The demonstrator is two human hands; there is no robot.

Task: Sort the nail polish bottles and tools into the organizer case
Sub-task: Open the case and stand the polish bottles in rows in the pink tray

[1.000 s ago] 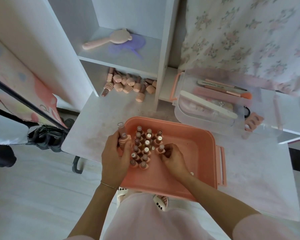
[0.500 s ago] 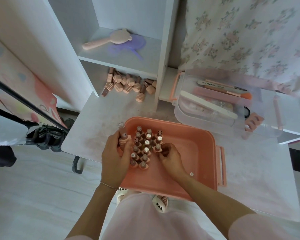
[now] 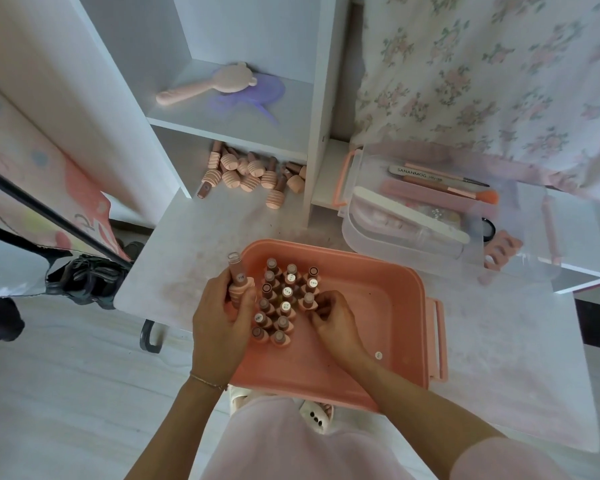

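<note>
Seen from above: left hand (image 3: 222, 323) wrapped round one nail polish bottle (image 3: 239, 282) at the near-left rim of the coral organizer case (image 3: 378, 306), grip curled about its ribbed body, cap end up and tipped slightly away, long axis near vertical. Right hand (image 3: 333, 318) down inside the case, fingers curled against the right edge of the standing bottles (image 3: 286, 299); looks like a pinch on the nearest bottle (image 3: 308, 301), tho contact partly hidden, so can't be sure.

Bottles packed upright in tight rows at the case's left end, caps facing the camera, touching one another; right half of case bare apart from a small round sticker (image 3: 378, 355).

More loose bottles (image 3: 253, 176) lying on their sides under the shelf at the back of the white surface (image 3: 194, 254), axes pointing every which way. Clear tray (image 3: 413, 216) w/ files and a brush just beyond the case.

Handling, by judgement: small, rigid, prob. glass inside, light but breakable; ribbed body gives decent purchase, smooth cap less so. Best taken round the ribbed body, lowered base-first. Tight rows likely to topple domino-style if nudged, so steadying w/ the other hand makes sense.
</note>
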